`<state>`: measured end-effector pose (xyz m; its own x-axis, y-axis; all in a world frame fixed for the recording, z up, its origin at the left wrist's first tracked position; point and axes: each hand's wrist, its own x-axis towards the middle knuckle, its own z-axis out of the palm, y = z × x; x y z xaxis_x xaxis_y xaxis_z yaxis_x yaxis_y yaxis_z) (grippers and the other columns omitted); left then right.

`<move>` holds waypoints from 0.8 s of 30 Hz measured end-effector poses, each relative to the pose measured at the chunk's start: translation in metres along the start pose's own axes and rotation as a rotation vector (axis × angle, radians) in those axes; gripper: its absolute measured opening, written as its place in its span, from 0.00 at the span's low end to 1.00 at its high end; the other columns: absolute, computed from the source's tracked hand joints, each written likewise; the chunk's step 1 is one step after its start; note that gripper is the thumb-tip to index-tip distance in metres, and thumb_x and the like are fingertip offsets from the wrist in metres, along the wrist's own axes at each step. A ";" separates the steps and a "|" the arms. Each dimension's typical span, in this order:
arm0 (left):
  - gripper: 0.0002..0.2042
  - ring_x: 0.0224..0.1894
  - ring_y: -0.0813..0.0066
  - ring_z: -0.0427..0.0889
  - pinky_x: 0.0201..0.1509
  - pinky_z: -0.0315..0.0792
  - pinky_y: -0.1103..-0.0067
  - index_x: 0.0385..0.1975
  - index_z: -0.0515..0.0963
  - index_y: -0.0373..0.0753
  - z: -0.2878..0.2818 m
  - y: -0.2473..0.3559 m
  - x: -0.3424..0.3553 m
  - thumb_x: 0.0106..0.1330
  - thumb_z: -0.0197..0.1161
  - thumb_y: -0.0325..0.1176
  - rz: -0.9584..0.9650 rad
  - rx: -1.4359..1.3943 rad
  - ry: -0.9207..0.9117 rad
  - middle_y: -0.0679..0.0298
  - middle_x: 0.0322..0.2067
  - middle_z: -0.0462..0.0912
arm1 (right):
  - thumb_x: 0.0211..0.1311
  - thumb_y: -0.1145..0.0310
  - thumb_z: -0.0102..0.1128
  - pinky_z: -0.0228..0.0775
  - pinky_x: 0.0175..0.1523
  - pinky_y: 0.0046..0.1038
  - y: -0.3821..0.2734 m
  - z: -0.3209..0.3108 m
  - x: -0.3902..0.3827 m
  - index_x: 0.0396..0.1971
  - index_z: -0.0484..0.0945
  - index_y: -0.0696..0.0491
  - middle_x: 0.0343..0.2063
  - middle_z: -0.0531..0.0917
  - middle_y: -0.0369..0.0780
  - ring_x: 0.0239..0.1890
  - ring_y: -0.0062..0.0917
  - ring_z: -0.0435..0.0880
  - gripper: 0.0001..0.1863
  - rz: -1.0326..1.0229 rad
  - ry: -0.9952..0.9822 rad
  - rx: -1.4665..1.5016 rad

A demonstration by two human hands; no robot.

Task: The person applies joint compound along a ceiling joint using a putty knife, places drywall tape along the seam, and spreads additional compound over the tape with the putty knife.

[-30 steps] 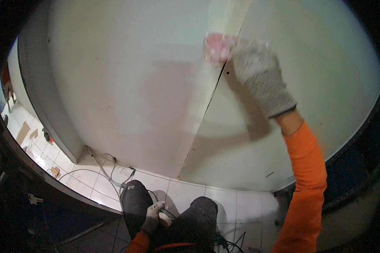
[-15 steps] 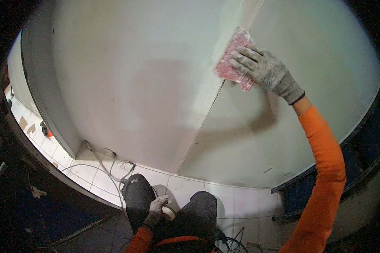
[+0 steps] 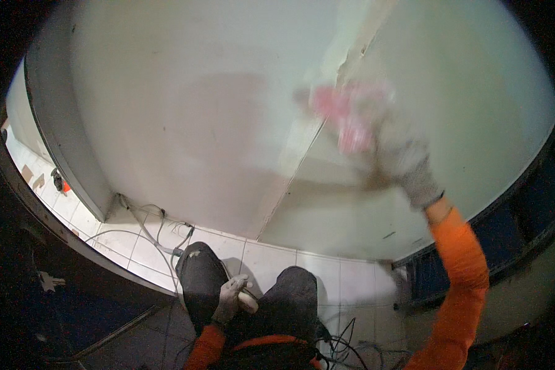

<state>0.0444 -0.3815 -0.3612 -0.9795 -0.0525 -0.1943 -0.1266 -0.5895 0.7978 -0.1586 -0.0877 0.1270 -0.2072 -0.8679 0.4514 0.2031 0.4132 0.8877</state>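
Note:
My gloved right hand (image 3: 391, 142) is raised at the wall seam (image 3: 307, 147), blurred by motion. In it is a pink rag (image 3: 354, 132) with white smears, which overlaps the seam line; whether it presses on the wall right now cannot be told. My gloved left hand (image 3: 231, 296) rests low, over my lap between my knees. Its fingers curl round a pale rounded object (image 3: 248, 302) whose kind I cannot make out. The wall (image 3: 228, 123) is pale, with a rough whitish strip along the slanting seam.
White floor tiles (image 3: 271, 253) run along the wall's foot. Grey cables and a hose (image 3: 151, 234) lie at the left corner, black cables (image 3: 345, 345) by my right side. A dark frame (image 3: 74, 246) borders the left, dark blue panels (image 3: 493, 216) the right. Another tiled area shows beyond the wall's left edge.
My right hand and the pink rag have moved downward, and the rag has changed shape. The left hand stays over my lap, turned slightly. The whole view has shifted a little.

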 end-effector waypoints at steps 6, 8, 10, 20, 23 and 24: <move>0.17 0.26 0.77 0.83 0.28 0.77 0.81 0.55 0.78 0.33 -0.011 -0.015 0.011 0.78 0.57 0.40 0.001 0.018 -0.027 0.60 0.41 0.87 | 0.65 0.65 0.61 0.78 0.36 0.36 0.115 0.059 0.118 0.44 0.81 0.50 0.38 0.85 0.36 0.38 0.28 0.85 0.10 0.441 0.059 0.093; 0.17 0.26 0.77 0.83 0.28 0.77 0.81 0.55 0.78 0.33 -0.020 -0.018 0.017 0.78 0.57 0.40 0.024 0.010 -0.020 0.59 0.42 0.87 | 0.67 0.59 0.61 0.78 0.57 0.40 0.074 0.041 0.134 0.44 0.84 0.53 0.40 0.88 0.44 0.47 0.38 0.87 0.14 0.533 0.351 0.031; 0.16 0.26 0.77 0.83 0.28 0.78 0.80 0.55 0.78 0.34 -0.028 -0.021 0.021 0.77 0.59 0.38 0.020 0.045 0.033 0.58 0.42 0.87 | 0.66 0.60 0.59 0.75 0.56 0.46 0.025 0.049 0.106 0.60 0.77 0.54 0.56 0.81 0.48 0.55 0.40 0.82 0.25 0.417 0.193 0.092; 0.16 0.29 0.78 0.82 0.31 0.78 0.80 0.54 0.79 0.34 -0.009 -0.015 0.019 0.77 0.60 0.40 0.003 0.011 -0.022 0.61 0.40 0.86 | 0.66 0.57 0.58 0.66 0.69 0.46 -0.121 -0.026 0.022 0.72 0.64 0.49 0.68 0.70 0.47 0.69 0.41 0.71 0.35 0.330 -0.531 1.066; 0.16 0.31 0.78 0.82 0.33 0.77 0.80 0.54 0.80 0.34 -0.044 -0.015 0.032 0.77 0.60 0.40 0.037 -0.003 0.009 0.62 0.39 0.86 | 0.65 0.58 0.59 0.65 0.71 0.42 -0.079 -0.047 0.046 0.73 0.64 0.47 0.70 0.70 0.44 0.70 0.37 0.70 0.36 0.104 -0.396 0.856; 0.16 0.31 0.78 0.82 0.33 0.77 0.80 0.54 0.80 0.34 -0.040 -0.019 0.031 0.77 0.60 0.40 0.032 -0.008 0.012 0.62 0.39 0.86 | 0.64 0.58 0.60 0.65 0.71 0.41 -0.068 -0.042 0.041 0.73 0.64 0.46 0.70 0.69 0.43 0.71 0.36 0.70 0.36 0.023 -0.372 0.773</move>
<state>0.0231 -0.4042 -0.4054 -0.9812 -0.0812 -0.1753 -0.0936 -0.5938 0.7992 -0.1410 -0.1629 0.0810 -0.5384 -0.7665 0.3502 -0.4708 0.6182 0.6294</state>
